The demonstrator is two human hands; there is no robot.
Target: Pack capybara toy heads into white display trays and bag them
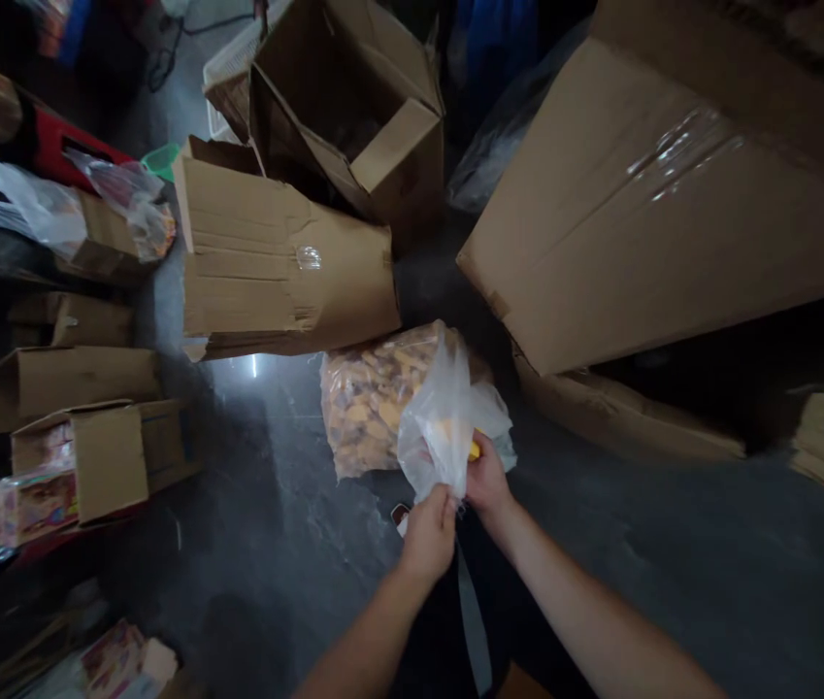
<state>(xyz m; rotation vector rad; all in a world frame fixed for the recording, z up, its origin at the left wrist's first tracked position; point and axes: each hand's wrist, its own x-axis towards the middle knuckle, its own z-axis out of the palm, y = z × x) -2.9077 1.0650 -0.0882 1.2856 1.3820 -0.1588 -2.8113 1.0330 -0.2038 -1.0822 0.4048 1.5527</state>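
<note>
- Clamped on a thin clear plastic bag (447,417), the left hand (427,536) and right hand (488,487) are held close together at lower centre, a yellow item (474,449) showing inside.
- Tearing could be caused by hard pulling, dropping the item onto the dark floor (273,553).
- A bulging sack of orange-yellow pieces (366,403) just left could be knocked by careless movement.

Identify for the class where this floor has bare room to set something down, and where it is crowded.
Bare grey floor lies between the open cardboard boxes at left and the left hand. Another strip lies right of the right hand, below the large carton. Ahead is crowded: cartons stand close around the bag of orange pieces.
</note>
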